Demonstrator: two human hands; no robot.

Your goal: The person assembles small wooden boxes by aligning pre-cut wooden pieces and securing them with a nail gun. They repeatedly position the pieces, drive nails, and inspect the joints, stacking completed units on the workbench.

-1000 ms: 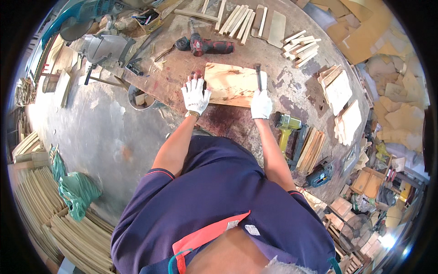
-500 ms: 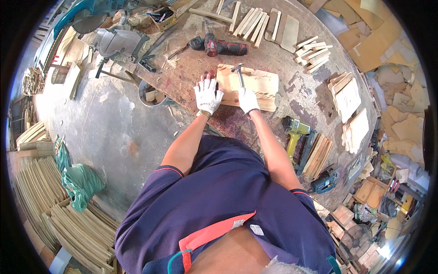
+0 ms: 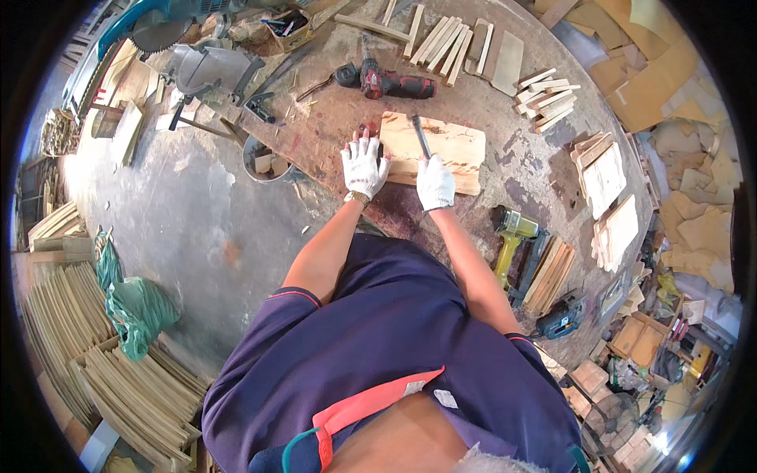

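My right hand (image 3: 436, 184), in a white glove with a dark-banded cuff, is closed round the handle of a hammer (image 3: 423, 138). The hammer's head lies over a pale wooden board (image 3: 461, 142) that has dark grain marks and wavy edges. Whether the head touches the wood I cannot tell. At the board's left edge my gloved left hand (image 3: 363, 167) lies with fingers stretched out and apart, pointing away from me, its thumb close to the near left corner. The board lies on a worn, stained worktable (image 3: 505, 162).
Beyond the board lies a red and black cordless drill (image 3: 386, 81). Thin wood strips (image 3: 445, 47) lie farther back. At right are a yellow-green nail gun (image 3: 511, 240), stacked slats (image 3: 550, 272) and a blue power tool (image 3: 561, 318). A bucket (image 3: 266, 162) and mitre saw (image 3: 213, 71) stand left.
The hammer has turned in my right hand, its head now seen more edge-on. That hand has moved slightly toward me. My left hand stays beside the board's edge.
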